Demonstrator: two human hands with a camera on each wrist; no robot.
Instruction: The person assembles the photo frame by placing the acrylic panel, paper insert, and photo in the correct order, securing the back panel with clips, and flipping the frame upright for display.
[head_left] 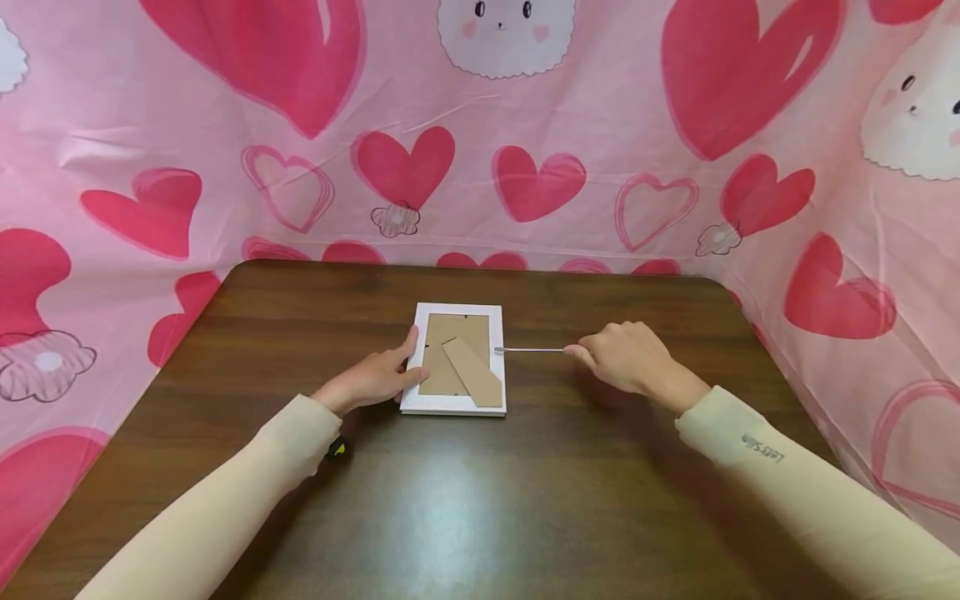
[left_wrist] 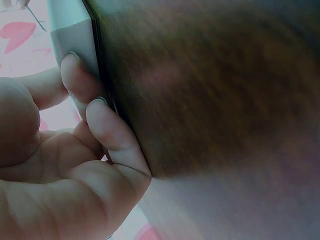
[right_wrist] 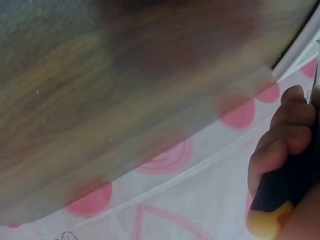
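A white picture frame (head_left: 442,404) lies back side up on the table, its brown backing board (head_left: 472,327) and slanting stand leg (head_left: 476,377) showing. My left hand (head_left: 378,377) grips its left edge, thumb over the border and fingers curled against the side, as the left wrist view (left_wrist: 75,40) also shows. In my right hand (head_left: 630,357) is a screwdriver (head_left: 534,350), its black handle with a yellow end (right_wrist: 265,222) wrapped by my fingers. The thin metal shaft points left, and its tip meets the frame's right border beside the backing.
A small black and yellow object (head_left: 337,447) pokes out from under my left sleeve, mostly hidden. The brown wooden table (head_left: 585,517) is bounded at the back and sides by a pink cloth (head_left: 465,112) with hearts.
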